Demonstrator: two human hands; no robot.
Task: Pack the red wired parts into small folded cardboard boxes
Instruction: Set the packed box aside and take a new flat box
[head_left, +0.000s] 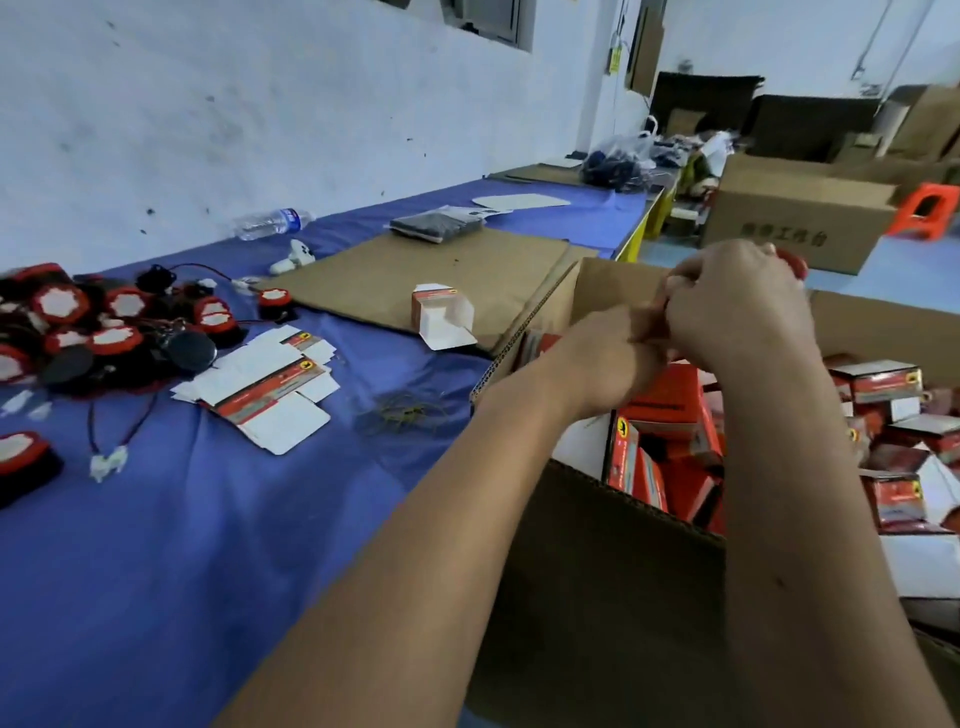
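- Holding both hands together above the big carton (597, 561), which stands nearest, against the table edge; packed boxes (670, 447) lie loose inside it, red and white, in no order.
- Left hand (605, 358) has fingers curled in toward the right; what they pinch is hidden and blurred.
- Right hand (743, 306) is curled round a red part (792, 264), a red edge showing past the knuckles. Whether a small box is also between the hands, cannot tell.
- Judgement: mid-pack, most likely tucking the wire or seating the part, done over the carton.
- Next move likely calls for closing the flaps, dropping the box in, then reaching left for another.
- Blue table (156, 545): flat blanks (270, 395) left of the carton, unfolded.
- Beyond them, one folded box (442, 314) stands open on a cardboard sheet (415, 270), well apart from the hands.
- Far left, the pile of parts (98, 327), wires tangled; freeing one may drag others along.
- Farthest: water bottle (270, 223) by the wall.
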